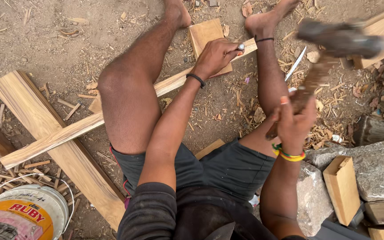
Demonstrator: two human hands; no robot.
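Your left hand (216, 55) is closed around a chisel (240, 46), only its metal-ringed top showing past your knuckles, and it rests on the long wooden strip (112, 116) that runs slantwise under your left leg. Your right hand (295, 119) is wrapped tight about the wooden handle of a hammer (339, 39) raised high — its dark head is blurred, above and to the right of the chisel, well apart from it. Just behind your left hand lies a small square wood block (204, 32), touching the strip. A wide plank (45, 133) crosses under the strip at the left, and a plastic bucket (23, 213) sits at the lower left corner — wood chips (330, 131) litter the dirt all round.
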